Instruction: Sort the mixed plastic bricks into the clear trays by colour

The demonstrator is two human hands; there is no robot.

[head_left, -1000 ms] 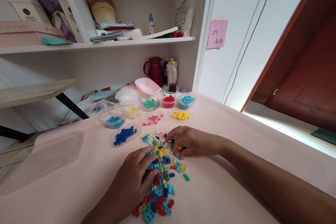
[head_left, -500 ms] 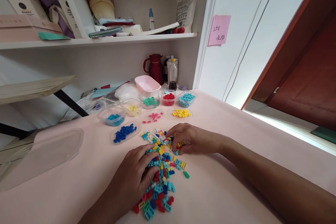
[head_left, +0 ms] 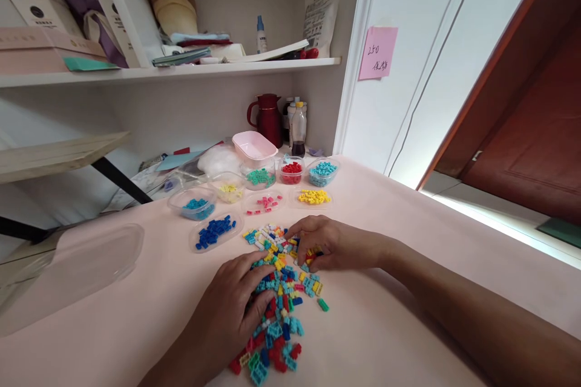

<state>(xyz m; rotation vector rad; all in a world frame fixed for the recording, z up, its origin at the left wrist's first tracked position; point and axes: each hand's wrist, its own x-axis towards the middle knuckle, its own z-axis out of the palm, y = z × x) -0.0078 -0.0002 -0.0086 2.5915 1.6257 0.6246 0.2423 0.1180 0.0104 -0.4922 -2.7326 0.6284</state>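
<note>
A mixed pile of small toy building bricks in many colours lies spread on the pink tabletop. My left hand rests against the pile's left side, fingers apart over the bricks. At the upper right of the pile is my right hand, its index finger reaching onto the bricks and its other fingers bent. Yellow and red bricks show in the gap by its thumb, and I see none gripped. A green brick lies just right of the pile. Dark blue bricks sit in a shallow clear tray beyond my left hand.
Clear containers behind the pile hold sorted bricks: yellow bricks, pink bricks, red bricks, green bricks and several others. A pink tub, red jug and bottle stand farther back. A clear lid lies left.
Both hands stay in nearly the same places over the pile. The right hand's fingers have shifted slightly among the bricks, and the view has moved a little.
</note>
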